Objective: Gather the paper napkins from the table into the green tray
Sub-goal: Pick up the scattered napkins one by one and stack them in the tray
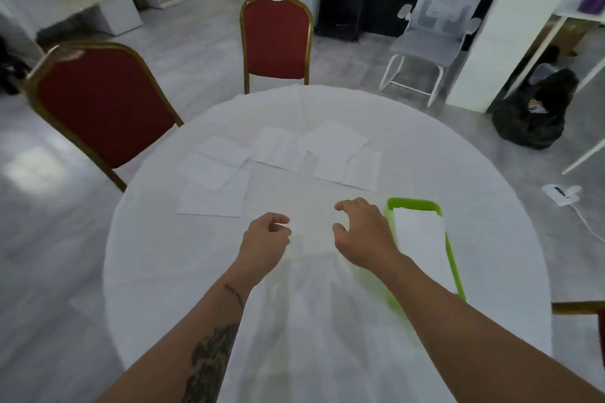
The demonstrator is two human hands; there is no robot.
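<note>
Left chair [98, 105]: red back, gilt frame, drawn up to the left rim of the table [163, 255].
Left napkins [212, 180]: three or so white sheets overlapping in a loose fan, lying flat and far from the tray (edges are hard to separate against the white cloth).
Left hand [265, 239]: hovers over bare cloth near the front middle, fingers curled loosely inward; it seems to hold nothing, though blur leaves this uncertain.
Middle napkins [281, 149]: flat sheets beyond both hands, overlapping those to their right.
Far chair [276, 39]: same red pattern, standing past the far rim.
Right hand [363, 232]: fingers spread and bent, empty, just left of the tray and apart from the left hand.
Right napkins [347, 157]: several overlapping sheets, the cluster closest to the tray.
Tray [414, 204]: green, at the right front of the table, already carrying a white stack [422, 239]; its near wall is hidden by the right forearm.
Risk, sheets: thin paper on smooth cloth may slide instead of lifting, or come up two at once where they overlap.
Risk, cloth: a pinch taken too low could gather the tablecloth and shift the remaining piles.
Risk, tray: the right forearm crosses its near end, so a careless sweep could nudge it.
</note>
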